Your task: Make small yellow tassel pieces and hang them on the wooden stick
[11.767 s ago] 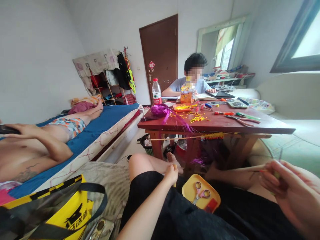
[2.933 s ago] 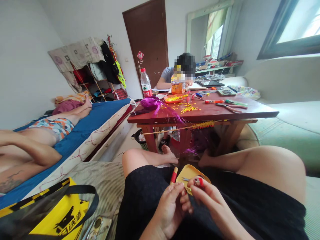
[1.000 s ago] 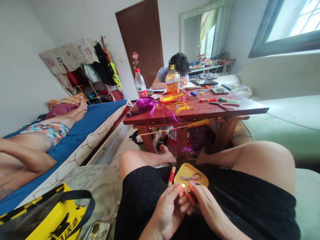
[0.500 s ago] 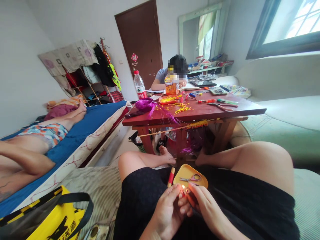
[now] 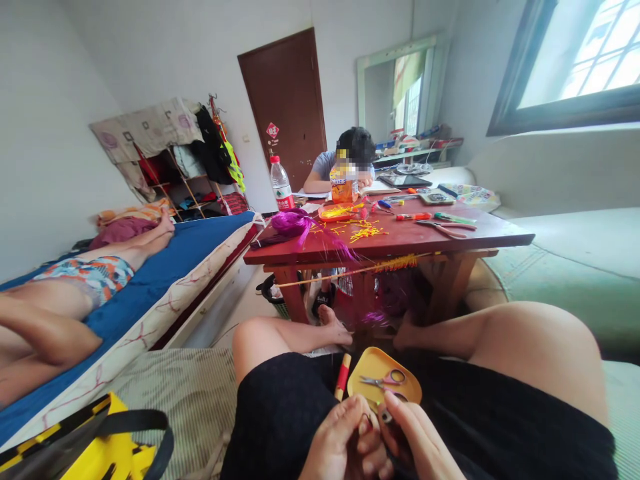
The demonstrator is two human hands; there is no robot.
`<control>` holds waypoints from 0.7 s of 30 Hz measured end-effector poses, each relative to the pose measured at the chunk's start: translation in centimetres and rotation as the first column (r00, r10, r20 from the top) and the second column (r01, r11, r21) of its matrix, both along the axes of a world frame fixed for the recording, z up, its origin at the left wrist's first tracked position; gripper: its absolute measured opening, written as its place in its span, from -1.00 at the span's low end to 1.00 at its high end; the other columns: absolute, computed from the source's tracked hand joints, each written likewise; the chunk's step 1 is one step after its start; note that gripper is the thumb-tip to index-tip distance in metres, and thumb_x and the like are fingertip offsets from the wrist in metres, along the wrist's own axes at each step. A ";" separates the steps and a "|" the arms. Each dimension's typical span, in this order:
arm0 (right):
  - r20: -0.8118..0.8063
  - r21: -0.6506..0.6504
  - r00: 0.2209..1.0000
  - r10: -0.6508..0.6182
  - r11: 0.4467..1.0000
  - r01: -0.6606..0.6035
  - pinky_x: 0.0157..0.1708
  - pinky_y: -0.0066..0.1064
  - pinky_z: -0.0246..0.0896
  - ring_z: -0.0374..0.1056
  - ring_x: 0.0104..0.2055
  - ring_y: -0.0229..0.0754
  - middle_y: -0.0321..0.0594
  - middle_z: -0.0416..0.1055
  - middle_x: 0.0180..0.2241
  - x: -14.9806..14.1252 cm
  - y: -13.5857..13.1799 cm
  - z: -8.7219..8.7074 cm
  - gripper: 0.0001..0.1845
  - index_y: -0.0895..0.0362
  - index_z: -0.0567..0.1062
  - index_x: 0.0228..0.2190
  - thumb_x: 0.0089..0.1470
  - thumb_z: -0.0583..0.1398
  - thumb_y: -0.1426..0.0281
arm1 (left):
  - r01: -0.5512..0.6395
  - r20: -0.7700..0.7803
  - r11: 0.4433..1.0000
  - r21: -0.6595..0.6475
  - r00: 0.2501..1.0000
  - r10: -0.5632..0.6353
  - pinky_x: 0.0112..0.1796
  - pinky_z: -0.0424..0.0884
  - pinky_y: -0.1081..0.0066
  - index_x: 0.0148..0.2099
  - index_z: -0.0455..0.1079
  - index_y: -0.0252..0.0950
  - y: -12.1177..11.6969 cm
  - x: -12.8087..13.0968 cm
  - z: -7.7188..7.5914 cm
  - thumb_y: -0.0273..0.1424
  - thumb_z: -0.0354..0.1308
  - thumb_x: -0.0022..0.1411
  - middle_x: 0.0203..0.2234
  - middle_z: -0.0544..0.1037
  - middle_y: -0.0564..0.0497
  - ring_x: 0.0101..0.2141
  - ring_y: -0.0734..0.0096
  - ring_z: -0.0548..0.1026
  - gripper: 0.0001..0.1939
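My left hand (image 5: pixel 343 433) is closed in a pinch above my lap, its thumb and forefinger pressed on something thin that I cannot make out. Close against it, my right hand (image 5: pixel 425 437) wraps round a lighter (image 5: pixel 385 415); its metal top faces the left fingertips and no flame shows. Just beyond both hands, a yellow tray (image 5: pixel 373 361) rests on my lap. Small scissors (image 5: pixel 397 377) with pink handles lie in the tray. To its left is a red and tan tube (image 5: pixel 343 377).
Ahead stands a red table (image 5: pixel 310 251) with purple thread (image 5: pixel 290 223), yellow bits (image 5: pixel 367 231), pliers (image 5: pixel 445 229) and a water bottle (image 5: pixel 281 185). Another person (image 5: pixel 320 172) leans over its far side. Someone lies on the blue bed (image 5: pixel 205 240) at left. A yellow bag (image 5: pixel 120 447) is nearby.
The flame at the lighter has gone out. Both hands stay together and sit slightly lower in the picture, as the whole view has shifted.
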State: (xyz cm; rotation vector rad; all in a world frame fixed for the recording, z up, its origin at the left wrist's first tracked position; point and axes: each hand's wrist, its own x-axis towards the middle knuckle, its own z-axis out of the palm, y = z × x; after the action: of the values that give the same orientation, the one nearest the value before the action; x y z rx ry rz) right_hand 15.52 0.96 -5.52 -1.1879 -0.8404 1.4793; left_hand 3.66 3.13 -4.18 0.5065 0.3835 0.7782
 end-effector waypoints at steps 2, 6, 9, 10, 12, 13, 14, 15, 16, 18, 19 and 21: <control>-0.053 -0.092 0.999 0.007 0.996 -0.012 -0.55 -0.45 0.23 0.24 -0.60 -0.25 -0.31 0.26 -0.67 -0.1 0.6 -0.6 -0.39 0.13 0.33 -0.65 -0.30 0.10 -0.21 | 0.023 0.024 1.000 0.012 0.999 -0.023 -0.62 0.11 0.54 -0.59 0.15 -0.32 0.0 0.0 0.1 -0.20 0.23 0.00 -0.80 0.12 0.23 -0.77 0.69 0.10 -0.61; 0.179 -0.087 0.983 0.037 0.996 -0.021 -0.62 -0.46 0.14 0.24 -0.63 -0.25 -0.30 0.28 -0.66 0.8 2.6 -2.0 -0.38 0.12 0.32 -0.55 -0.01 -0.18 -0.13 | -0.083 -0.017 0.996 -0.031 0.996 0.082 -0.46 0.27 0.47 -0.59 0.25 -0.35 -0.3 -0.1 0.2 -0.26 0.27 -0.02 -0.68 0.36 0.10 -0.62 0.56 0.35 -0.67; 0.736 0.043 0.665 0.127 0.971 -0.233 -0.42 -0.44 0.19 0.35 -0.42 -0.20 -0.21 0.41 -0.44 2.3 4.8 -3.1 -0.65 0.12 0.34 -0.38 0.14 -0.14 0.22 | -0.302 -0.148 0.949 -0.095 0.947 0.286 -0.31 0.30 0.41 -0.48 0.38 -0.33 -0.4 -0.5 -0.2 -0.34 0.32 -0.07 -0.40 0.50 -0.02 -0.36 0.44 0.43 -0.80; 0.811 0.033 0.570 0.135 0.961 -0.275 -0.33 -0.41 0.18 0.36 -0.32 -0.17 -0.16 0.43 -0.36 2.7 5.5 -3.6 -0.78 0.12 0.35 -0.36 0.09 -0.06 0.33 | -0.345 -0.178 0.933 -0.104 0.929 0.324 -0.32 0.30 0.42 -0.45 0.40 -0.33 -0.3 -0.6 -0.4 -0.35 0.33 -0.10 -0.38 0.49 -0.02 -0.35 0.45 0.42 -0.80; 0.874 -0.022 0.458 0.165 0.953 -0.302 -0.22 -0.29 0.14 0.34 -0.22 -0.04 -0.05 0.43 -0.31 3.2 6.6 -4.7 -0.89 0.14 0.38 -0.43 -0.07 0.06 0.48 | -0.365 -0.205 0.926 -0.098 0.918 0.341 -0.38 0.28 0.45 -0.46 0.40 -0.33 -0.2 -0.9 -0.8 -0.34 0.35 -0.13 -0.45 0.46 0.01 -0.43 0.49 0.39 -0.78; 0.877 -0.048 0.443 0.184 0.952 -0.301 -0.20 -0.21 0.11 0.33 -0.20 0.04 0.00 0.43 -0.33 3.3 7.0 -5.2 -0.91 0.15 0.38 -0.50 -0.14 0.09 0.52 | -0.358 -0.207 0.930 -0.087 0.919 0.335 -0.42 0.26 0.47 -0.48 0.38 -0.34 -0.1 -1.0 -0.9 -0.33 0.35 -0.14 -0.51 0.43 0.04 -0.48 0.52 0.37 -0.76; 0.883 -0.066 0.426 0.198 0.950 -0.305 -0.18 -0.14 0.08 0.31 -0.18 0.11 0.04 0.43 -0.36 3.3 7.2 -5.6 -0.93 0.16 0.38 -0.56 -0.19 0.11 0.54 | -0.353 -0.205 0.933 -0.073 0.921 0.333 -0.44 0.24 0.49 -0.50 0.36 -0.35 0.0 -1.0 -1.0 -0.31 0.35 -0.14 -0.57 0.39 0.06 -0.52 0.55 0.34 -0.74; 0.883 -0.073 0.421 0.206 0.947 -0.311 -0.16 -0.08 0.04 0.28 -0.15 0.17 0.07 0.42 -0.38 3.2 7.3 -5.9 -0.93 0.16 0.38 -0.60 -0.21 0.12 0.54 | -0.355 -0.200 0.933 -0.055 0.919 0.338 -0.47 0.21 0.50 -0.52 0.34 -0.35 0.0 -1.0 -1.1 -0.29 0.35 -0.14 -0.61 0.35 0.09 -0.54 0.57 0.31 -0.72; 0.878 -0.067 0.431 0.207 0.946 -0.318 -0.14 -0.05 0.00 0.24 -0.11 0.21 0.10 0.41 -0.36 3.1 7.2 -6.0 -0.94 0.17 0.38 -0.61 -0.21 0.12 0.53 | -0.364 -0.196 0.931 -0.037 0.916 0.351 -0.48 0.19 0.51 -0.54 0.32 -0.35 0.0 -1.0 -1.0 -0.28 0.34 -0.13 -0.63 0.31 0.10 -0.56 0.59 0.28 -0.70; 0.844 -0.034 0.496 0.206 0.942 -0.334 -0.10 -0.07 -0.03 0.20 -0.07 0.19 0.10 0.39 -0.30 2.8 6.6 -5.5 -0.92 0.18 0.40 -0.56 -0.14 0.10 0.46 | -0.386 -0.193 0.923 -0.003 0.905 0.378 -0.51 0.14 0.53 -0.56 0.28 -0.35 0.0 -0.8 -0.9 -0.27 0.34 -0.13 -0.66 0.27 0.13 -0.59 0.61 0.23 -0.68; 0.813 -0.019 0.541 0.216 0.938 -0.346 -0.12 -0.13 0.01 0.22 -0.09 0.13 0.07 0.39 -0.28 2.6 6.2 -5.0 -0.85 0.18 0.42 -0.50 -0.07 0.07 0.40 | -0.396 -0.199 0.918 0.014 0.899 0.391 -0.51 0.12 0.53 -0.56 0.27 -0.35 0.0 -0.7 -0.8 -0.27 0.34 -0.13 -0.67 0.27 0.13 -0.60 0.62 0.21 -0.68; 0.722 -0.002 0.640 0.263 0.926 -0.378 -0.26 -0.28 0.13 0.31 -0.22 -0.02 -0.05 0.40 -0.34 2.2 5.2 -3.7 -0.63 0.16 0.41 -0.40 0.09 -0.09 0.22 | -0.427 -0.227 0.902 0.063 0.874 0.430 -0.50 0.10 0.52 -0.57 0.26 -0.34 0.0 -0.5 -0.6 -0.24 0.34 -0.14 -0.68 0.26 0.14 -0.61 0.62 0.18 -0.66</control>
State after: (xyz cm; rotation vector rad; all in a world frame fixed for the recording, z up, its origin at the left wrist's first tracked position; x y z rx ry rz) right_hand 17.70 6.13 -9.23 -1.5816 -1.7514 1.1648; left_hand 3.17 3.11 -4.77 0.5326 0.7305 1.1552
